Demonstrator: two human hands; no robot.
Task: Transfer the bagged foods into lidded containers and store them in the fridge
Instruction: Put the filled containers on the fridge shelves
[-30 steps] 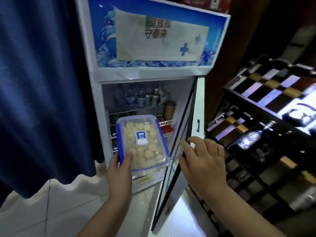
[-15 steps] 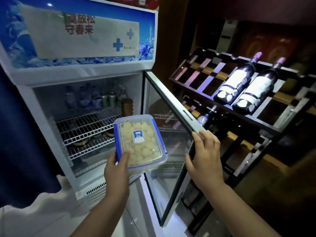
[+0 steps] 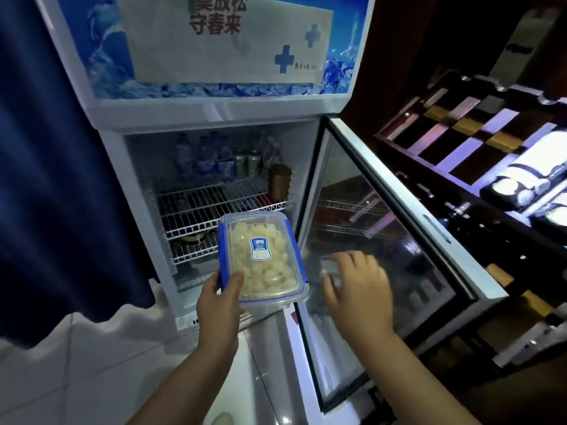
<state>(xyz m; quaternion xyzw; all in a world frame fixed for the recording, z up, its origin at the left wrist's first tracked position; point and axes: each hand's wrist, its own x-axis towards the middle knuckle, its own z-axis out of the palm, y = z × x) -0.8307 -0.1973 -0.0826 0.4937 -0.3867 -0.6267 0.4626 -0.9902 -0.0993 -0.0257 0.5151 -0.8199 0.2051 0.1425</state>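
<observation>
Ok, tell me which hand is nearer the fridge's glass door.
Right. The right hand hovers open in front of the glass door, seemingly off it. The left hand grips the lidded container further left, before the fridge opening.

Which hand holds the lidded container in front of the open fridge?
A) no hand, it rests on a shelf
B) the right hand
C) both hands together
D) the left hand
D: the left hand grips the container at its near corner, while the right hand is open beside it.
</observation>
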